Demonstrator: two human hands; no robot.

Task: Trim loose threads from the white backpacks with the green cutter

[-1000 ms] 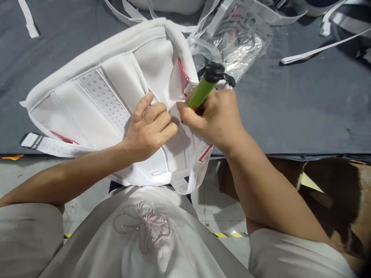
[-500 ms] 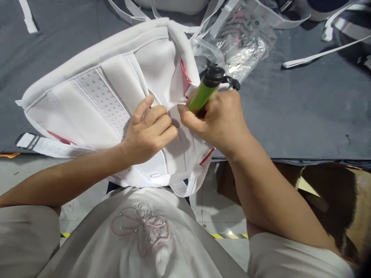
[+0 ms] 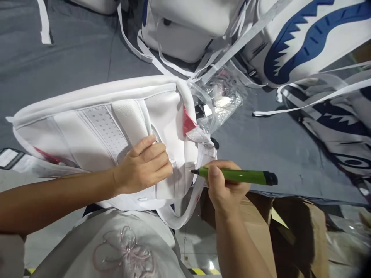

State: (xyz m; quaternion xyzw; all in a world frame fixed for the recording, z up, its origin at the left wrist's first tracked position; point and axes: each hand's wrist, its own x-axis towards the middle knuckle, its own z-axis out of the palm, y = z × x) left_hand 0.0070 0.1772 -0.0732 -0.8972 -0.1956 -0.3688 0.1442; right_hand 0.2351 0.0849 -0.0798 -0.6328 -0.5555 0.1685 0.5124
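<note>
A white backpack [image 3: 165, 112] lies with its strap side up across the table's front edge, its padded straps and perforated panels showing. My left hand [image 3: 145, 166] is closed on the backpack near its middle, fingers curled over a strap edge. In my right hand [image 3: 224, 183] is a green marker pen [image 3: 249, 176] with a black end, lying nearly level. The pen's thin dark tip points left, at or just over the backpack's side seam; contact is unclear. A red patch [image 3: 189, 122] shows on the bag's side above the tip.
A clear plastic bag [image 3: 224, 98] lies behind the backpack. More white backpacks stand at the back, one with a blue toothed-mouth print [image 3: 304, 38]. Loose white straps [image 3: 313, 101] stretch over the grey table cover [image 3: 240, 143]. An open cardboard box [image 3: 255, 222] is below the table edge.
The pen has swung from upright to nearly level, its tip now showing at the bag's side. My right hand sits lower on the bag. The view has shifted, revealing more backpacks behind.
</note>
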